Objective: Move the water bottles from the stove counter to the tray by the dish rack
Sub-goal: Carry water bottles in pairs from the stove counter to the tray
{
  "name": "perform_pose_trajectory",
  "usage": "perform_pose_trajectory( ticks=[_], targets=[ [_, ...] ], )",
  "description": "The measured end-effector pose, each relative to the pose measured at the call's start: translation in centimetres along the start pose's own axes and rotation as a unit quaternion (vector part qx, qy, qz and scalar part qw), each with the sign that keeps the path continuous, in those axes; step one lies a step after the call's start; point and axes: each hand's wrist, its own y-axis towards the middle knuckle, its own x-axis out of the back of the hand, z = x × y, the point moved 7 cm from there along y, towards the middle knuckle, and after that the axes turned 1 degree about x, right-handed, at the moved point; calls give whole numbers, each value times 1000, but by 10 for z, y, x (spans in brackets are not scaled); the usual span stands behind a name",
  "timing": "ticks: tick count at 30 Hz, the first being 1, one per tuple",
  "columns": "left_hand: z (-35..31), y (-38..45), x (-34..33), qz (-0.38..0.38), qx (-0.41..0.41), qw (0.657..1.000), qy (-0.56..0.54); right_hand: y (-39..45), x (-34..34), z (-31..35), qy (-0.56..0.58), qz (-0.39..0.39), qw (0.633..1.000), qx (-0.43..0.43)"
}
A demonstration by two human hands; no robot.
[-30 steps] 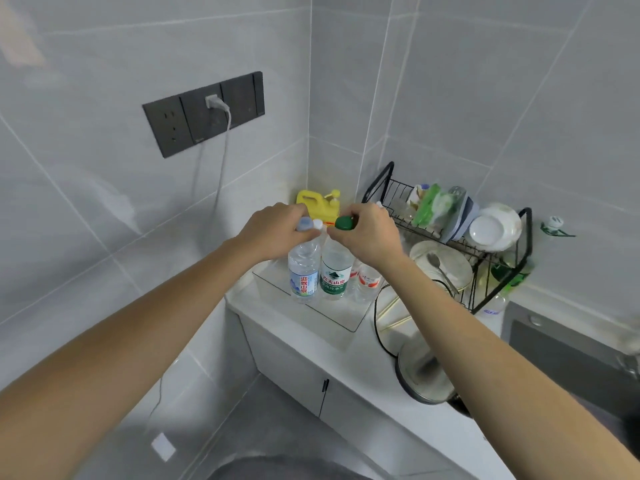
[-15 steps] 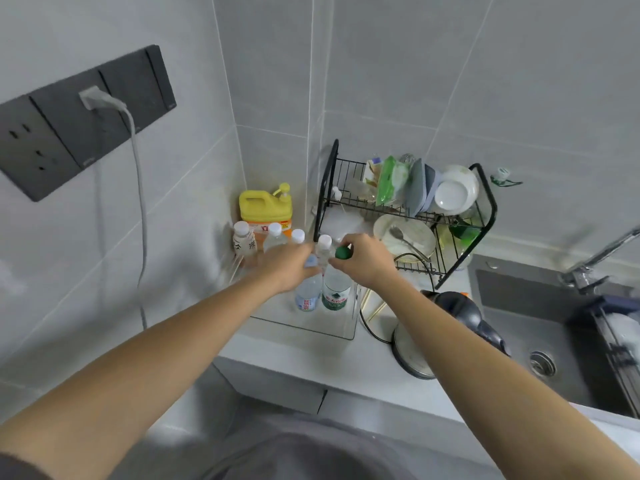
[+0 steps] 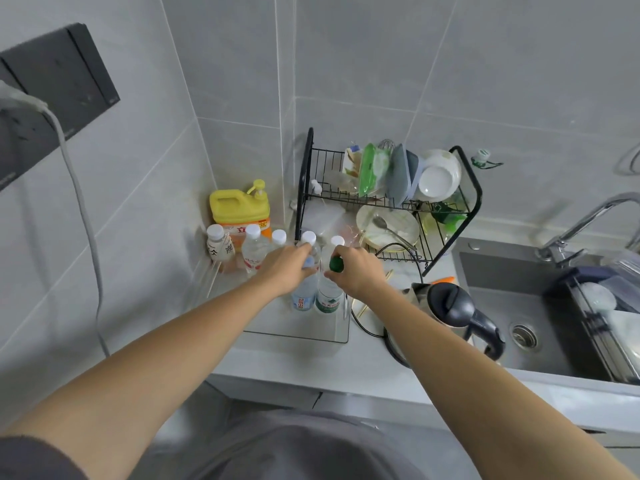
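Two water bottles stand side by side in the clear tray (image 3: 298, 330) left of the dish rack (image 3: 388, 202). My left hand (image 3: 289, 270) grips the neck of the blue-labelled bottle (image 3: 304, 299), fingers curled over its pale blue cap. My right hand (image 3: 356, 271) grips the top of the green-labelled bottle (image 3: 328, 299), its green cap (image 3: 335, 264) showing between my fingers. Several white-capped bottles (image 3: 254, 249) stand at the back of the tray.
A yellow detergent jug (image 3: 239, 211) stands in the corner behind the tray. An electric kettle (image 3: 446, 313) with its black cord sits right of the tray, then the sink (image 3: 526, 306) and faucet (image 3: 588, 223). A wall socket (image 3: 52, 98) with a grey cable is at left.
The view has tilted down and closed in on the tray. Both hands have stayed on the two bottle tops, with the bottles standing in the tray.
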Motion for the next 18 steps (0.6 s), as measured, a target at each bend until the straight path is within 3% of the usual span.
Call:
perform_pose_trajectory(
  ticks=[7, 14, 18],
  targets=[
    [4, 7, 1, -5, -10, 999, -33, 9, -6, 1, -25, 11, 999, 35],
    [8, 7, 4, 77, -29, 996, -42, 13, -8, 3, -34, 49, 995, 80],
    [6, 9, 3, 73, -27, 997, -26, 15, -5, 1, -33, 61, 993, 95]
  ],
)
